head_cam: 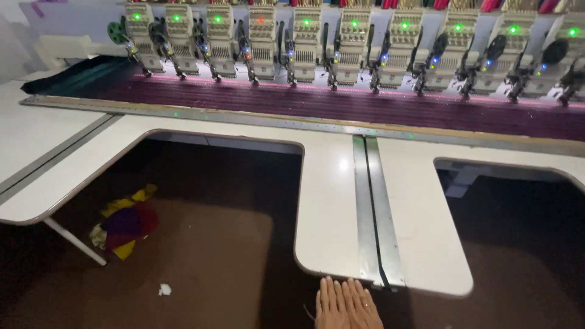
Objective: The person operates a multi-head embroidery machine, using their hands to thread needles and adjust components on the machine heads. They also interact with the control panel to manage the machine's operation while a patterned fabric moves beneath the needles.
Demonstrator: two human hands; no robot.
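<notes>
View from my head, looking down and toward twelve o'clock.

(a) Row of embroidery heads (353,42), spanning nine to three o'clock along the far edge. Nearly all show green lamps, and one near eleven o'clock shows red.

(b) Dark purple fabric (341,103), stretched flat beneath the needles. It is presumably held taut by the long frame bar (304,122) so that every head meets the same surface.

(c) White table (329,207), cut away by two round-cornered openings, one at nine o'clock (201,201) and one at three o'clock (518,231). These leave a tongue of tabletop pointing at me, so the openings give standing room close to the work.

(d) Metal rail (373,213), running from twelve to six o'clock down the tongue to its near edge.

(e) Bundle of yellow and maroon cloth (125,222) on the brown floor at eight o'clock, beside a slanted table leg (73,240) and well apart from me.

(f) My right hand (347,304), at six o'clock. I judge the side only from the ring's position, since the thumb is out of view. The fingers are straight, pressed together and flat, and they grasp nothing. The tips lie just at the tongue's near edge beside the rail's end, and contact is uncertain. There is open floor on both sides.

(g) White scrap (164,290) on the floor at seven o'clock.

(h) Ring (365,303) on one finger.
</notes>
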